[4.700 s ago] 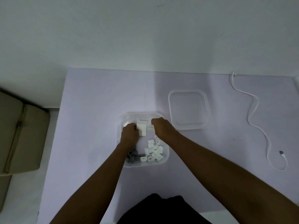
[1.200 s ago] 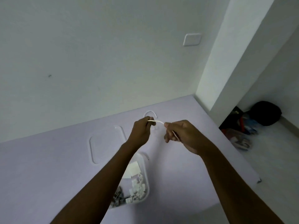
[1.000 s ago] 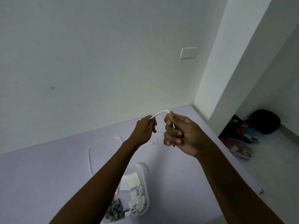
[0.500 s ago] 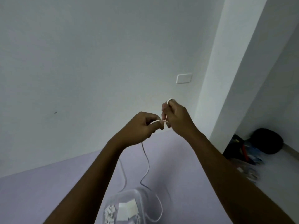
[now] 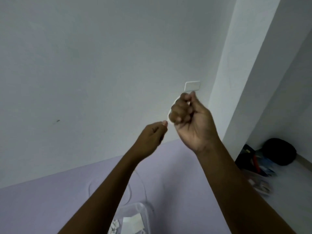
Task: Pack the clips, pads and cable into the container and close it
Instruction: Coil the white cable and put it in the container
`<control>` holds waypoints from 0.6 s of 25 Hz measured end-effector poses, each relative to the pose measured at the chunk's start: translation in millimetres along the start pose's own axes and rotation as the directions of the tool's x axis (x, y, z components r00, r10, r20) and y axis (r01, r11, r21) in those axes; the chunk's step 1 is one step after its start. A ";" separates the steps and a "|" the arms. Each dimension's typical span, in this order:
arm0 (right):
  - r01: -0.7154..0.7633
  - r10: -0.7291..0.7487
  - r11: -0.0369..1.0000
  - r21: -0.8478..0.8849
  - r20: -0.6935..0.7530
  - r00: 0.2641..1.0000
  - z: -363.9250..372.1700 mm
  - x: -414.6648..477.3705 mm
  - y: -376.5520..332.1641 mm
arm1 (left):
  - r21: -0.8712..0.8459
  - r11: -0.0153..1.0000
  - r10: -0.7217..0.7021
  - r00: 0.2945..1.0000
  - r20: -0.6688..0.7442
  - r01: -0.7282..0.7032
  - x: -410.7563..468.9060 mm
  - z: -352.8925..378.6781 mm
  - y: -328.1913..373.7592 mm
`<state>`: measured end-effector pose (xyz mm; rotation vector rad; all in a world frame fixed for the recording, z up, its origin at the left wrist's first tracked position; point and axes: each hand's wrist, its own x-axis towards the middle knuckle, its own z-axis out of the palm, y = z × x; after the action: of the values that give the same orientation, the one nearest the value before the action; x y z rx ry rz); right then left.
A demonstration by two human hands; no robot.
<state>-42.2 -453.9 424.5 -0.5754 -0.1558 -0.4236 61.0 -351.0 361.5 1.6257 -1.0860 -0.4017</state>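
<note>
Your lavender desk (image 5: 50, 205) meets a plain wall. A black bag (image 5: 279, 152) and floor clutter (image 5: 253, 168) lie right of the pillar. Your left forearm hides part of the clear container (image 5: 143, 206); white pads (image 5: 133, 222) and small clips (image 5: 114, 230) show inside it. Below the wall plate (image 5: 192, 86), your right hand (image 5: 192, 120) fingers curl round a loop of the cable (image 5: 169, 113). Your left hand (image 5: 150, 137) fingers pinch it, and the slack trails down towards the container.
</note>
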 end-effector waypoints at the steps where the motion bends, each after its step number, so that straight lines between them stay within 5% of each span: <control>1: 0.143 -0.146 0.986 -0.089 -0.024 0.989 -0.1 6.5 -4.4 | 0.076 0.997 0.002 0.998 0.057 -0.006 -6.3 5.1 -0.8; 2: 0.257 -0.283 0.917 -0.305 -0.043 0.958 -5.6 13.4 -7.9 | 0.130 0.991 0.001 0.995 0.101 -0.014 -11.6 7.9 0.1; 4: 0.255 -0.411 0.525 -0.812 0.020 0.911 -23.0 21.5 -7.4 | 0.214 0.975 0.039 0.993 0.111 -0.062 -14.4 5.0 6.0; 5: 0.150 -0.355 0.304 -0.941 0.035 0.934 -34.8 21.8 -3.7 | 0.260 0.962 0.069 0.994 0.090 -0.090 -12.1 0.4 10.2; 7: -0.061 -0.103 0.059 -0.996 -0.067 0.992 -53.5 14.5 5.9 | 0.332 0.936 0.096 0.992 0.084 -0.118 -5.6 -13.2 20.7; 8: -0.141 0.005 0.051 -0.989 -0.141 0.990 -58.7 9.0 10.6 | 0.356 0.926 0.092 0.990 0.104 -0.123 -3.2 -22.1 25.0; 12: -0.341 0.199 0.351 -0.872 -0.286 0.937 -51.1 -5.7 16.7 | 0.273 0.956 0.096 0.994 0.054 -0.107 1.7 -50.1 23.2; 15: -0.436 0.414 0.649 -0.623 -0.191 0.890 -36.7 -8.1 12.3 | 0.080 0.994 0.072 0.997 -0.038 -0.069 5.1 -43.3 10.0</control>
<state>-43.3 -462.2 385.9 -1.2749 0.1784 -0.0004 90.8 -329.5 387.2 1.6525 -1.1375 -0.2813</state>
